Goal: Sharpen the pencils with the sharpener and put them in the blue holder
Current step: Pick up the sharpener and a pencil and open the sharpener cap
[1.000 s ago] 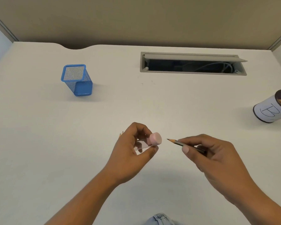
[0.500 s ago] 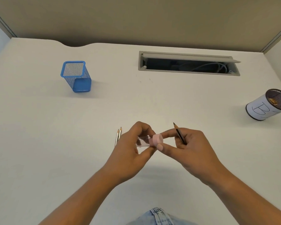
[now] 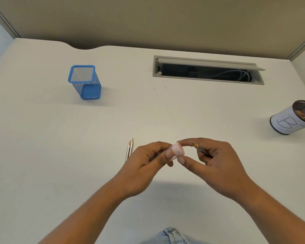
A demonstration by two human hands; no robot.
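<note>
My left hand (image 3: pixel 144 164) grips a pink sharpener (image 3: pixel 178 151) above the middle of the white desk. My right hand (image 3: pixel 217 166) pinches the sharpener's round cap between thumb and forefinger while its other fingers hold a dark pencil (image 3: pixel 200 149), tip pointing up and left. Two more pencils (image 3: pixel 129 148) lie side by side on the desk just left of my left hand. The blue mesh holder (image 3: pixel 85 81) stands upright at the back left, with nothing visible inside it.
A round mesh cup wrapped in white paper marked "B" (image 3: pixel 292 120) stands at the right edge with shavings inside. A grey cable hatch (image 3: pixel 208 71) lies open at the back of the desk (image 3: pixel 42 155). Partition walls border the desk.
My right hand moved left with the pencil and took hold of the sharpener's cap. The pencil swung from pointing left to pointing up. The camera tilted, revealing the two pencils on the desk.
</note>
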